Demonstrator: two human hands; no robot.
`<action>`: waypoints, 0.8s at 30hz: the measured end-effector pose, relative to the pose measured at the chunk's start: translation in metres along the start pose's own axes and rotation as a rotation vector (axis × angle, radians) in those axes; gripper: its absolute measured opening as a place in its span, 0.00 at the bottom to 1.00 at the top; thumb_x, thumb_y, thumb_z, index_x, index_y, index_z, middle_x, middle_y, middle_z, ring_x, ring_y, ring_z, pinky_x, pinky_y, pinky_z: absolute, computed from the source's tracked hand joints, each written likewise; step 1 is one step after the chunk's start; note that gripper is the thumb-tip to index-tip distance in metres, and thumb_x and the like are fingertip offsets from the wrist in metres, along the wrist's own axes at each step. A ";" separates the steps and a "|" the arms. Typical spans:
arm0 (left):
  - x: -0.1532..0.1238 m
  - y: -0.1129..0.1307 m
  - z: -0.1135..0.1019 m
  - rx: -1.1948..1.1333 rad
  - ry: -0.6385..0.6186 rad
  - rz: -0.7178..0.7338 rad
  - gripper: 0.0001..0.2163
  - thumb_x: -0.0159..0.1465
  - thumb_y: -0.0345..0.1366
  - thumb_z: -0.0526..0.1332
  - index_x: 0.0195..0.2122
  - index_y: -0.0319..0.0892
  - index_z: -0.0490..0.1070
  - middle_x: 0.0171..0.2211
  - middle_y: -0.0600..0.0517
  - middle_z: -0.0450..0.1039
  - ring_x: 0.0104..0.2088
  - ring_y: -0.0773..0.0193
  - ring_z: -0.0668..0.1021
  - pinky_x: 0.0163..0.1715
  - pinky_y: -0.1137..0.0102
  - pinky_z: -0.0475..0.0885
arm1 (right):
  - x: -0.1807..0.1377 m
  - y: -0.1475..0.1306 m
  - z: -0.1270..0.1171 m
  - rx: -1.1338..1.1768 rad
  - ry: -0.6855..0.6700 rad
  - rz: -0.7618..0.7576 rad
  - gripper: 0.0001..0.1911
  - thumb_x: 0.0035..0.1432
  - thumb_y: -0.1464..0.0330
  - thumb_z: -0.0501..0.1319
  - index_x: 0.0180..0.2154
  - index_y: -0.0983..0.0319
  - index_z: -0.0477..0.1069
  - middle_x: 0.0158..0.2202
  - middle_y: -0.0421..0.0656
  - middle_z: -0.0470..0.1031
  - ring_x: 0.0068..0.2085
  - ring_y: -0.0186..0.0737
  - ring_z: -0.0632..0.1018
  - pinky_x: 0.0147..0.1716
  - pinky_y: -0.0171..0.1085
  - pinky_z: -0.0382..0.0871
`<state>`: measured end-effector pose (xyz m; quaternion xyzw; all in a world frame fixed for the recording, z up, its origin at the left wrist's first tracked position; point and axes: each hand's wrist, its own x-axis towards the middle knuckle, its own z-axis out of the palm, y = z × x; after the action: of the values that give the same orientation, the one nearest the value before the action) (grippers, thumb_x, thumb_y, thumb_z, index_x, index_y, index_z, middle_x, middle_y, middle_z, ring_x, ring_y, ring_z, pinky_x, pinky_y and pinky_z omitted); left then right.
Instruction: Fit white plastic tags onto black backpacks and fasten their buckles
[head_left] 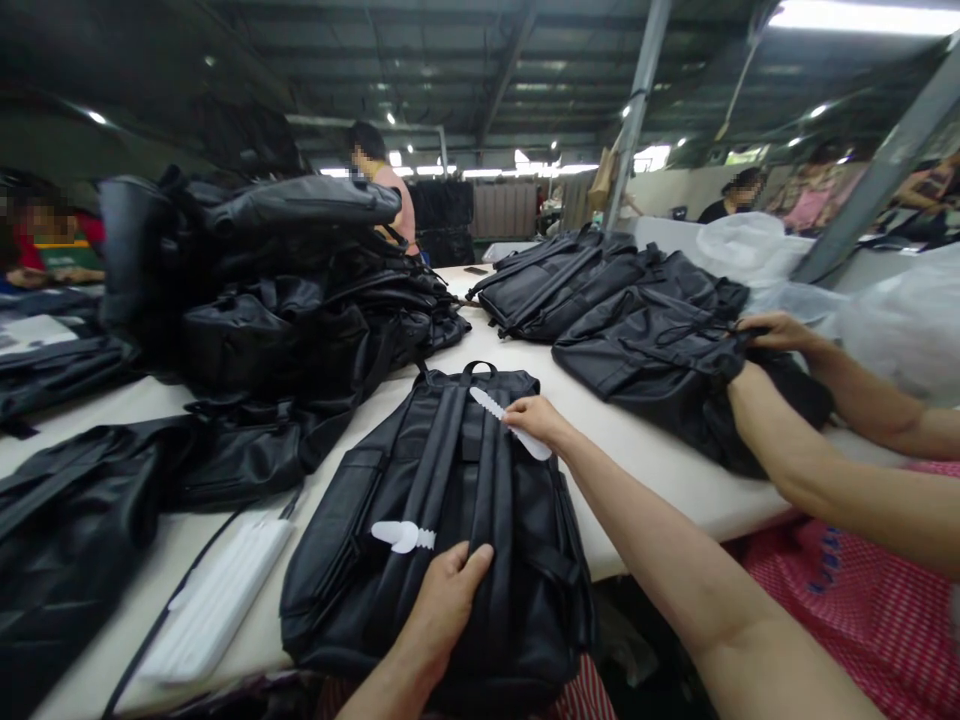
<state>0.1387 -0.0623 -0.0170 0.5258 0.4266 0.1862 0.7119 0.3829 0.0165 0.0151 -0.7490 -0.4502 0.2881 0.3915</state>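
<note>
A black backpack (517, 590) lies strap side up on the table before me, its top loop pointing away. My right hand (536, 420) pinches a white notched plastic strip (489, 402) over the upper part of the right shoulder strap. Another white notched plastic strip (394, 534) is around the lower part of the left shoulder strap (435, 470), both ends showing. My left hand (442, 600) is closed low on the backpack, thumb and forefinger at the inner edge of the right shoulder strap (486, 490); its other fingers are hidden.
Black bags are piled high (277, 270) at the left on the pale table (622, 480). A white slatted object (217, 600) and a dark cord lie left of the backpack. At right, a co-worker's hands (780, 335) handle another black bag (645, 350). Clear plastic bags (900, 310) lie beyond.
</note>
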 end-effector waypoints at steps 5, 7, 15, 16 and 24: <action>-0.001 0.007 -0.004 -0.062 -0.035 -0.034 0.16 0.56 0.46 0.61 0.38 0.38 0.73 0.34 0.49 0.78 0.37 0.58 0.78 0.41 0.67 0.70 | -0.062 0.007 -0.009 0.303 -0.049 0.053 0.12 0.48 0.64 0.58 0.32 0.65 0.72 0.22 0.39 0.72 0.22 0.32 0.71 0.21 0.31 0.65; -0.002 0.009 -0.006 -0.064 -0.009 -0.037 0.15 0.55 0.44 0.61 0.37 0.39 0.73 0.35 0.49 0.78 0.38 0.58 0.77 0.42 0.68 0.70 | -0.083 0.008 -0.010 0.438 -0.038 0.085 0.12 0.46 0.63 0.60 0.32 0.64 0.71 0.22 0.37 0.71 0.21 0.30 0.69 0.21 0.30 0.64; -0.003 0.010 -0.007 -0.064 -0.017 -0.049 0.16 0.55 0.45 0.61 0.38 0.39 0.74 0.35 0.48 0.78 0.37 0.58 0.78 0.42 0.67 0.70 | -0.129 0.009 -0.006 0.559 0.043 0.145 0.12 0.44 0.62 0.63 0.24 0.64 0.66 0.17 0.35 0.65 0.19 0.26 0.66 0.17 0.27 0.55; -0.004 0.010 -0.007 -0.074 -0.015 -0.054 0.15 0.55 0.45 0.62 0.38 0.39 0.74 0.35 0.48 0.78 0.36 0.59 0.78 0.41 0.67 0.70 | -0.132 0.010 -0.006 0.561 0.036 0.149 0.12 0.44 0.62 0.63 0.24 0.64 0.66 0.17 0.34 0.65 0.19 0.26 0.66 0.17 0.26 0.55; -0.005 0.008 -0.008 -0.085 0.012 -0.051 0.14 0.55 0.44 0.62 0.38 0.40 0.74 0.35 0.49 0.78 0.35 0.60 0.78 0.40 0.69 0.71 | -0.135 0.015 -0.006 0.608 0.032 0.162 0.12 0.44 0.63 0.63 0.24 0.64 0.66 0.18 0.35 0.65 0.20 0.26 0.66 0.16 0.26 0.55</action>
<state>0.1310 -0.0585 -0.0079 0.4830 0.4356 0.1891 0.7357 0.3360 -0.1116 0.0163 -0.6355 -0.2762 0.4281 0.5802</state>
